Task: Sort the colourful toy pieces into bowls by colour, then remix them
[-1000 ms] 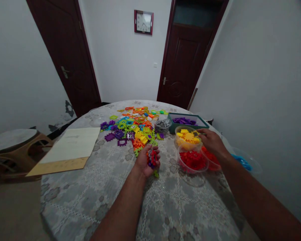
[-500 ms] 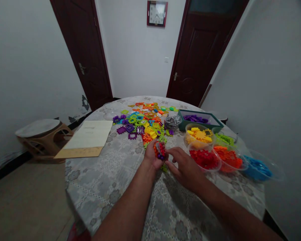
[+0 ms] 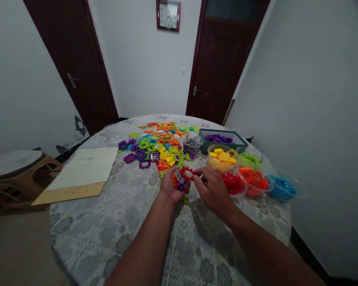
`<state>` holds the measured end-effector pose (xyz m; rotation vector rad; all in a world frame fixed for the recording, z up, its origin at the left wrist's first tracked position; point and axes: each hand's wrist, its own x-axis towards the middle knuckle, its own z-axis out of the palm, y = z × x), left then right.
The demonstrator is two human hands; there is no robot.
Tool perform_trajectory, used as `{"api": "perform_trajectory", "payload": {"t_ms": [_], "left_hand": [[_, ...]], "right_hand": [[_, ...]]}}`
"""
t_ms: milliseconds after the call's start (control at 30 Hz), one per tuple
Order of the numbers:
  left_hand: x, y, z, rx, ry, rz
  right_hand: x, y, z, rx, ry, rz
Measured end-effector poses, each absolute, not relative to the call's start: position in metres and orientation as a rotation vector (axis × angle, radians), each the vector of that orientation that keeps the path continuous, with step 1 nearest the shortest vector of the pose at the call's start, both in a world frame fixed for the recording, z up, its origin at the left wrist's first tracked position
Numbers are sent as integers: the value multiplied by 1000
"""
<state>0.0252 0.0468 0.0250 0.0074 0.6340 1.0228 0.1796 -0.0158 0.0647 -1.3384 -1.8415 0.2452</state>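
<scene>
Our left hand [image 3: 169,190] is cupped, palm up, its fingers curled around a small handful [image 3: 179,176] of grey, orange and purple plastic pieces above the bench [image 3: 116,230]. Our right hand [image 3: 214,190] pinches a red ring-shaped piece [image 3: 183,171] by its near side, just over that handful; we cannot tell whether the two are touching. Beyond our left hand spreads a mixed heap [image 3: 167,149] of coloured pieces. To the right we have clear tubs of yellow pieces [image 3: 225,157], red pieces [image 3: 233,182], orange pieces [image 3: 253,178], green pieces [image 3: 250,159] and blue pieces [image 3: 283,187], with a dark green box [image 3: 204,147] of purple pieces [image 3: 218,138] behind. A pale sheet [image 3: 85,169] lies to the left over brown card [image 3: 71,194].
</scene>
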Motion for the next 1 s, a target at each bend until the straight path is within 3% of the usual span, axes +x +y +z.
{"api": "perform_trajectory", "payload": {"t_ms": [167,400,500,733,1000], "left_hand": [[24,43,27,74,658,989],[28,41,26,175,653,960],[29,41,24,223,655,951],[33,41,20,312,687,946],[38,34,25,404,749,888]], "right_hand": [[243,-28,85,-1614,-1670,221],[305,-27,66,-1771,-1757,-32],[297,-29,62,-1653,-1790,-196],[227,-34,64,-1329,-2112,24],[199,-10,74,-1366,-2548,-85]]}}
